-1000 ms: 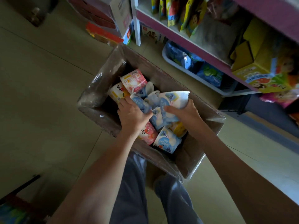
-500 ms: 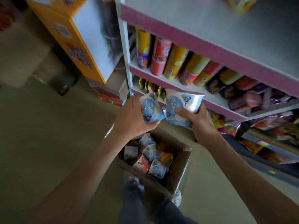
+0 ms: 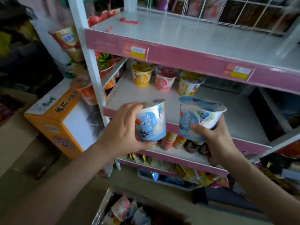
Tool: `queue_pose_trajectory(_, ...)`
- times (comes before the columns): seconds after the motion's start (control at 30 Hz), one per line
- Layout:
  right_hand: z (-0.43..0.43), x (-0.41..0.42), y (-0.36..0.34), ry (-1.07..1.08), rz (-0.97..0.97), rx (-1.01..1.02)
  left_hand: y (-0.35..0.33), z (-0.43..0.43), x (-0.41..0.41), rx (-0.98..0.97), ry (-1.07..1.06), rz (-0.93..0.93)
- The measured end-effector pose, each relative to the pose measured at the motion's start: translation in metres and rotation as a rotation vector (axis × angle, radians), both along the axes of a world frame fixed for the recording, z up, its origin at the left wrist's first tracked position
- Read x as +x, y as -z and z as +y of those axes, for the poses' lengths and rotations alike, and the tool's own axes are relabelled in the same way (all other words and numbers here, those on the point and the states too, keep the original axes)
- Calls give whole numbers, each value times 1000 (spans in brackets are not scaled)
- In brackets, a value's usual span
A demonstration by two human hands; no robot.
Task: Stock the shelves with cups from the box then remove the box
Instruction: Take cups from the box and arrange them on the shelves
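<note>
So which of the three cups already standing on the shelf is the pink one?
The middle cup, pink with a red top. The cup to its left is orange, and the cup to its right is yellow and white.

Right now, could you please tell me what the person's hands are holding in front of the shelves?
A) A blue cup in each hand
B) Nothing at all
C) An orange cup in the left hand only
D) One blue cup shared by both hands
A: the left hand grips the blue cup on the left and the right hand grips the blue cup on the right, both raised before the middle shelf.
</note>
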State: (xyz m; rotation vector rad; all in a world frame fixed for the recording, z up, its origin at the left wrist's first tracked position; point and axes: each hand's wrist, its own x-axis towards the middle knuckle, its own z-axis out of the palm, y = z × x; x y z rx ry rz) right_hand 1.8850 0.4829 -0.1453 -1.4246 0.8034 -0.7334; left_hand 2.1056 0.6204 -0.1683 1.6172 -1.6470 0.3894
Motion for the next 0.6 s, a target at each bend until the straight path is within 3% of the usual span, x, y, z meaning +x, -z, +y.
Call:
queue_pose_trajectory(0.13, -62, -1, 29, 163, -67, -52, 5, -51, 1, 13, 5, -93)
queue_pose_trajectory(0.43, -205, 0, 61, 325, -202, 30, 43, -142, -8, -92, -99, -74)
queue_pose_trajectory(0.6, -240, 15, 73, 407, -124, -61, 60, -160, -9, -144, -157, -74)
